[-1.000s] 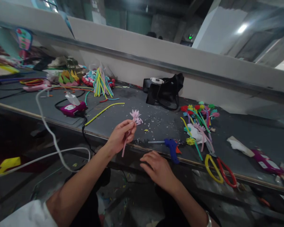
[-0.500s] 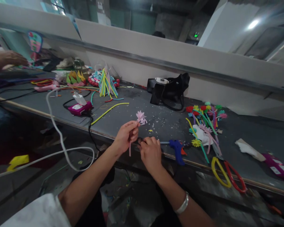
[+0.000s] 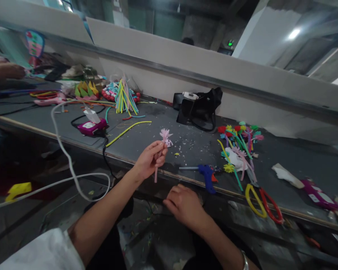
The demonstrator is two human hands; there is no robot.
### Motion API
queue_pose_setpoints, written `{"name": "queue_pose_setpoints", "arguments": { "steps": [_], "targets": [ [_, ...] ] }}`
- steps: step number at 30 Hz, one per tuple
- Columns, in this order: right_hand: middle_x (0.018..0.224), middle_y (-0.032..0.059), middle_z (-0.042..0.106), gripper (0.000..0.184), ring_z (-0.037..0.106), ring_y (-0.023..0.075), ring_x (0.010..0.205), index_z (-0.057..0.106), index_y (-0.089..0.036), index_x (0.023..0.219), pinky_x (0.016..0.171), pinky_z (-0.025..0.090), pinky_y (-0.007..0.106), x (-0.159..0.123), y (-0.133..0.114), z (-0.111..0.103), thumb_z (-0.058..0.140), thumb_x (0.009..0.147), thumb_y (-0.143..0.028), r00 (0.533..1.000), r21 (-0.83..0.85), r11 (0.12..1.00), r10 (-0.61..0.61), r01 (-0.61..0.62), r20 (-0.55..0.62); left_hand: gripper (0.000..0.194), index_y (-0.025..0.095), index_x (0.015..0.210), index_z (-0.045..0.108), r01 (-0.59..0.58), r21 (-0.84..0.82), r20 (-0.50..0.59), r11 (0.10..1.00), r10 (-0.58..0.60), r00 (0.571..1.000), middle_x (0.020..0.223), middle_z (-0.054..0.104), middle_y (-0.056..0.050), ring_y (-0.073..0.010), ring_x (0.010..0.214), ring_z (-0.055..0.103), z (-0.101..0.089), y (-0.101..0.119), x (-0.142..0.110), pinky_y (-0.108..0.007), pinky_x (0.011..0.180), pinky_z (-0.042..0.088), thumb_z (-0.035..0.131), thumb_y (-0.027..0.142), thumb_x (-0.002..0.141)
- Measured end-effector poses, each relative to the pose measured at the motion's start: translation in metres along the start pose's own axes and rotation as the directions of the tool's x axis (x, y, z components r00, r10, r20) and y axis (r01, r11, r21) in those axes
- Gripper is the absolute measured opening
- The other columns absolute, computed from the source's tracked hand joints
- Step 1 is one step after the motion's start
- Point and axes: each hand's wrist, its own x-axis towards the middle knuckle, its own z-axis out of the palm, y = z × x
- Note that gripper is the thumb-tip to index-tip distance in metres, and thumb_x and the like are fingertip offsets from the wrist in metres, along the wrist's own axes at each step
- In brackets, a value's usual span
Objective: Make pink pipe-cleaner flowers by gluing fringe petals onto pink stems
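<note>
My left hand is closed on the stem of a pink flower made of fuzzy craft stems, held above the table's front edge. Its petals point up past my fingertips, and the stem's lower end hangs below the hand. Small pink pieces show just behind it. My right hand is lower, in front of the table edge, palm down with curled fingers; whatever is under them, if anything, is hidden. A blue glue gun with a pale glue stick lies on the edge, up and right of that hand.
Scissors with yellow and red handles overhang the front edge. Finished flowers lie behind them. A black bag stands by the wall. A white cable loops at left. Another person's hand is at far left.
My right hand has drawn back and down from the table edge, away from my left hand, uncovering the glue stick. My left hand keeps the pink flower. The view has shifted slightly.
</note>
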Motion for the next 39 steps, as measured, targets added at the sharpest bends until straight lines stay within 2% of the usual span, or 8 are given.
{"name": "queue_pose_setpoints", "arguments": {
  "steps": [6,14,22,26,28,31,35,39],
  "targets": [
    [0.115,0.0097,0.061,0.044,0.059,0.0193,0.099,0.049,-0.018,0.13,0.083,0.048,0.031,0.006,0.019,-0.012,0.046,0.087,-0.01,0.871,0.197,0.96,0.266,-0.199,-0.413,0.007,0.014,0.086,0.055,0.21,-0.147,0.187,0.967,-0.181,0.965,0.069,0.051,0.003,-0.0008,0.038,0.034,0.013,-0.01,-0.006,-0.011,0.03,0.025,0.057,0.021,0.088],
    [0.096,0.0084,0.064,0.021,0.053,0.0236,0.091,0.065,-0.02,0.104,0.078,0.042,0.035,0.005,0.028,-0.015,0.053,0.089,-0.013,0.924,-0.254,0.924,0.193,-0.284,-0.332,0.008,0.014,0.085,0.054,0.226,-0.137,0.158,0.964,-0.204,0.966,0.067,0.049,0.003,-0.0022,0.039,0.037,0.014,-0.013,-0.006,-0.012,0.03,0.027,0.056,0.022,0.089],
    [0.085,0.0051,0.063,0.021,0.057,0.0185,0.083,0.061,-0.018,0.084,0.075,0.039,0.029,0.004,0.026,-0.02,0.045,0.096,-0.023,0.855,-0.024,0.953,0.258,-0.301,-0.45,0.008,0.014,0.085,0.055,0.215,-0.12,0.163,0.969,-0.194,0.967,0.067,0.049,0.002,-0.0027,0.041,0.039,0.013,-0.014,-0.007,-0.012,0.032,0.028,0.057,0.021,0.088],
    [0.079,0.0036,0.065,0.027,0.06,0.0168,0.074,0.062,-0.02,0.077,0.066,0.041,0.027,-0.005,-0.002,-0.014,0.044,0.095,-0.024,0.996,0.014,0.998,0.057,-0.056,-0.066,0.008,0.014,0.086,0.056,0.214,-0.131,0.147,0.968,-0.195,0.97,0.067,0.048,0.003,-0.0026,0.04,0.038,0.01,-0.012,-0.006,-0.012,0.031,0.028,0.057,0.021,0.088],
    [0.075,0.0048,0.068,0.026,0.062,0.019,0.068,0.065,-0.02,0.074,0.059,0.041,0.028,-0.009,-0.013,-0.006,0.052,0.091,-0.034,0.979,0.024,0.997,-0.077,0.073,0.188,0.008,0.014,0.086,0.055,0.222,-0.14,0.153,0.965,-0.201,0.968,0.067,0.048,0.002,-0.0027,0.041,0.038,0.01,-0.012,-0.005,-0.011,0.031,0.028,0.057,0.021,0.088],
    [0.082,0.0071,0.071,0.024,0.065,0.0215,0.075,0.069,-0.019,0.084,0.066,0.047,0.029,-0.007,-0.012,-0.002,0.057,0.087,-0.04,0.99,0.164,0.985,0.028,-0.051,0.139,0.008,0.015,0.085,0.054,0.239,-0.159,0.192,0.958,-0.208,0.959,0.07,0.049,0.001,-0.0034,0.043,0.039,0.011,-0.016,-0.006,-0.011,0.031,0.028,0.057,0.022,0.087],
    [0.104,0.0068,0.068,0.027,0.065,0.0201,0.091,0.061,-0.022,0.109,0.068,0.052,0.028,0.005,0.006,-0.017,0.049,0.09,-0.037,0.886,0.75,0.646,0.42,-0.14,-0.196,0.008,0.015,0.084,0.054,0.284,-0.175,0.283,0.943,-0.228,0.932,0.069,0.047,0.001,-0.0041,0.042,0.039,0.023,-0.026,-0.012,-0.011,0.029,0.028,0.054,0.022,0.089],
    [0.107,0.0063,0.064,0.039,0.065,0.0201,0.087,0.049,-0.025,0.119,0.057,0.054,0.028,0.012,0.015,-0.032,0.05,0.087,-0.048,0.919,0.991,0.13,0.393,-0.013,-0.04,0.008,0.016,0.086,0.054,0.338,-0.199,0.353,0.92,-0.254,0.9,0.073,0.048,0.001,-0.0032,0.04,0.038,0.038,-0.034,-0.019,-0.012,0.029,0.033,0.054,0.024,0.089]
  ]
}}
